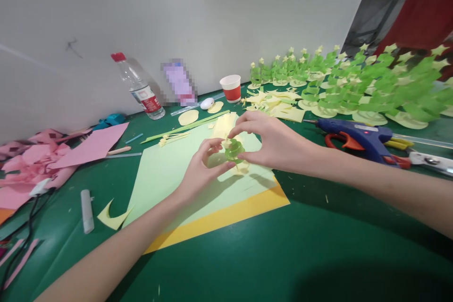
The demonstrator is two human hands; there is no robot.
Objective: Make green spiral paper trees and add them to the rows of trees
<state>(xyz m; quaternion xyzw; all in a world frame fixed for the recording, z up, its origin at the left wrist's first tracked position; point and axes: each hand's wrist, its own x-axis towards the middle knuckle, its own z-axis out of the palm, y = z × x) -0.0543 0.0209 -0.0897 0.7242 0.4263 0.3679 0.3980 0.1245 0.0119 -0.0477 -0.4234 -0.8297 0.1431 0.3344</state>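
Observation:
Between my two hands stands a small green spiral paper tree (233,150), topped by a pale yellow star and set on a pale yellow paper base. My left hand (201,166) curves round its left side, with thumb and fingertips at the paper coil. From the right, my right hand (267,141) pinches it, its thumb on the coil and its index finger close to the star. Beneath them lies a sheet of light green paper (159,184) on top of a yellow-orange sheet (262,203). Part of the tree is hidden by fingers.
Several finished paper trees (375,89) crowd the back right. Nearby are a blue glue gun (357,137), scissors (432,163), yellow paper scraps (272,101) and a paper cup (232,89). A water bottle (143,92) leans at the wall; pink paper (95,144) lies left.

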